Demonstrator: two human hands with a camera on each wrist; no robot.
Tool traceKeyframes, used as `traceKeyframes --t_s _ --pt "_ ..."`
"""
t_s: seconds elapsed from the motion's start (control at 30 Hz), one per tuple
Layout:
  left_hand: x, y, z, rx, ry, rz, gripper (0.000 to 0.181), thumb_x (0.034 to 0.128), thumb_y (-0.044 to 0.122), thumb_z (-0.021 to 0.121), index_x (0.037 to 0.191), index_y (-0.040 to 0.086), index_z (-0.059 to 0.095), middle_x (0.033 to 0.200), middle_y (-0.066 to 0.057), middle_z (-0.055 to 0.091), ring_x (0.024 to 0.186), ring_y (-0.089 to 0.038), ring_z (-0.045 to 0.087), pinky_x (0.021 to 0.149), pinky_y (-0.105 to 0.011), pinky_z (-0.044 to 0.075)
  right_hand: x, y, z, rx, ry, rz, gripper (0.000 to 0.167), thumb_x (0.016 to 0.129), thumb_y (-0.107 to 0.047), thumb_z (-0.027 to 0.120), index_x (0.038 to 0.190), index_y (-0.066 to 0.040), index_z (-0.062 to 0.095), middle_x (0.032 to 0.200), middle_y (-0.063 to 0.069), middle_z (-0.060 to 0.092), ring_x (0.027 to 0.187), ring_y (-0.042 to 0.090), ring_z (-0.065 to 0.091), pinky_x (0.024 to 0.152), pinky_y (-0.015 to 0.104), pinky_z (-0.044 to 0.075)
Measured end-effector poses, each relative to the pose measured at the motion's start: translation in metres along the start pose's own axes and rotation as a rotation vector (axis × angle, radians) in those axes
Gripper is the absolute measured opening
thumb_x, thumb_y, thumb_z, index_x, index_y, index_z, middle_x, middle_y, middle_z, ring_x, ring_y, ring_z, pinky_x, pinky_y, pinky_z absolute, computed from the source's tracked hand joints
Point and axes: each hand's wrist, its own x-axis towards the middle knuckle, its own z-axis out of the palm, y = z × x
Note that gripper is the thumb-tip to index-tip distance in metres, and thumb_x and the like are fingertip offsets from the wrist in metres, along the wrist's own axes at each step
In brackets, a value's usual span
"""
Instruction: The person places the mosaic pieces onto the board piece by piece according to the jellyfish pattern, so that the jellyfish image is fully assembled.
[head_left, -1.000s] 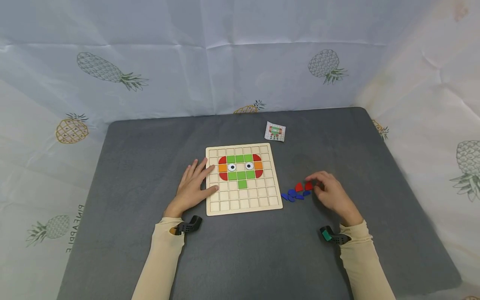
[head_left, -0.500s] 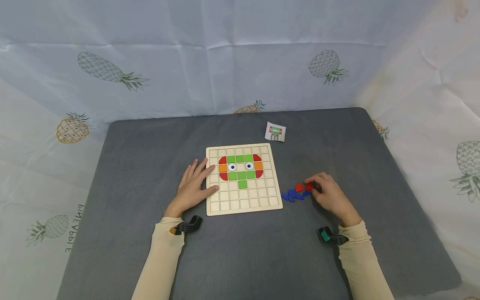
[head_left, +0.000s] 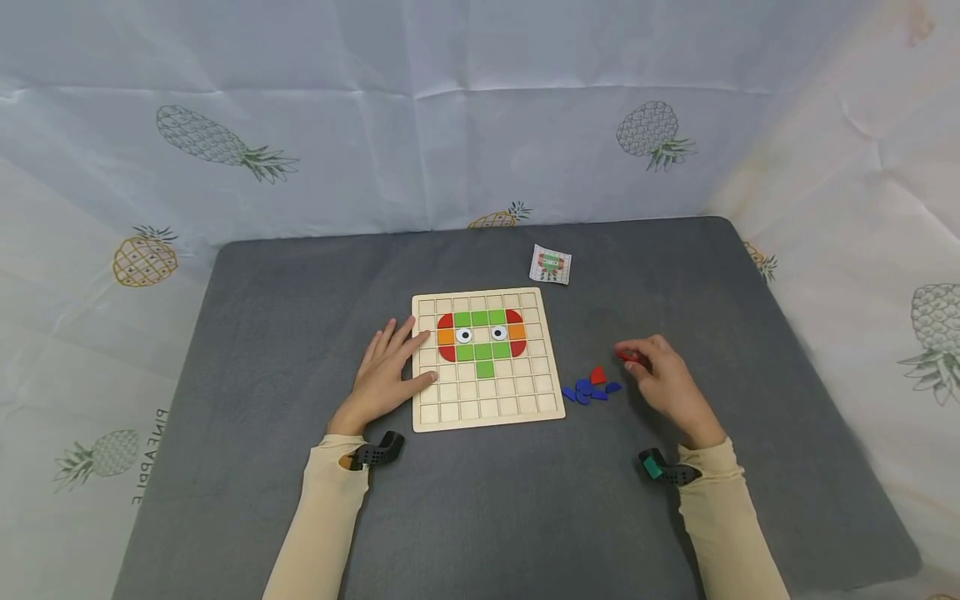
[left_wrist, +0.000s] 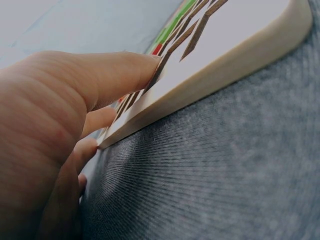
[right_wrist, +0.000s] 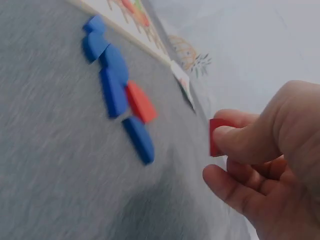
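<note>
A square wooden grid board (head_left: 450, 412) lies on the table, with green, red and orange tiles and two eye tiles forming a face. Along its left edge rests my left hand (head_left: 382, 379), fingers spread and thumb on the rim; the left wrist view shows the thumb (left_wrist: 120, 75) pressing the board's edge. To the right of the board my right hand (head_left: 663, 383) pinches a red tile (right_wrist: 216, 137) between thumb and forefinger, raised off the cloth. Below it lie a second red tile (head_left: 597, 375) and several blue tiles (head_left: 583, 387).
A small picture card (head_left: 551, 264) with a similar face pattern lies behind the board's right corner. Dark grey cloth (head_left: 510, 517) covers the table. Curtains with pineapple prints (head_left: 337, 158) hang behind and at both sides.
My right hand has picked the red tile up from beside the blue ones and lifted it slightly. The left hand and the board have stayed in place.
</note>
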Motion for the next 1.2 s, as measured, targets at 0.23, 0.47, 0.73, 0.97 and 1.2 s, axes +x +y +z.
traceKeyframes --t_s 0.23,0.47,0.73,0.97,1.2 --pt "-0.001 0.000 0.000 -0.007 0.000 0.002 0.077 0.0917 0.042 0.070 0.158 0.018 0.039 0.172 -0.005 0.015 0.161 -0.031 -0.001 0.130 -0.047 -0.006 0.013 -0.018 0.001 0.067 0.037 -0.037 0.028 0.098 0.004 0.058 0.124 -0.001 0.068 0.098 0.012 0.054 0.080 0.016 0.044 0.067 0.023 0.039" --pt "-0.001 0.000 0.001 -0.009 0.001 -0.001 0.077 0.0916 0.042 0.070 0.158 0.018 0.039 0.172 -0.005 0.015 0.161 -0.031 -0.001 0.130 -0.048 -0.005 0.027 -0.042 0.009 0.157 -0.033 -0.072 0.027 0.100 0.003 0.055 0.123 -0.002 0.069 0.103 0.011 0.054 0.086 0.017 0.049 0.073 0.023 0.043" --pt "0.000 0.000 0.001 -0.006 0.004 -0.003 0.078 0.0911 0.042 0.071 0.158 0.020 0.039 0.172 -0.005 0.015 0.161 -0.031 -0.001 0.130 -0.049 -0.005 0.038 -0.060 0.020 0.233 -0.041 -0.128 0.018 0.098 -0.004 0.065 0.115 -0.005 0.071 0.107 0.006 0.060 0.095 0.017 0.060 0.084 0.021 0.052" --pt "-0.001 0.000 0.001 -0.010 0.001 -0.004 0.077 0.0913 0.042 0.070 0.158 0.020 0.038 0.172 -0.004 0.015 0.161 -0.030 -0.002 0.130 -0.047 -0.005 0.044 -0.074 0.027 0.272 -0.065 -0.148 0.016 0.096 -0.006 0.068 0.111 -0.008 0.070 0.109 0.006 0.068 0.097 0.019 0.066 0.085 0.033 0.057" --pt "-0.001 0.001 0.000 -0.011 0.003 -0.002 0.077 0.0916 0.042 0.070 0.158 0.020 0.039 0.172 -0.004 0.015 0.161 -0.030 -0.001 0.131 -0.047 -0.005 0.050 -0.083 0.037 0.277 -0.067 -0.192 0.013 0.095 -0.010 0.070 0.108 -0.011 0.073 0.099 0.005 0.067 0.077 0.017 0.053 0.067 0.028 0.047"
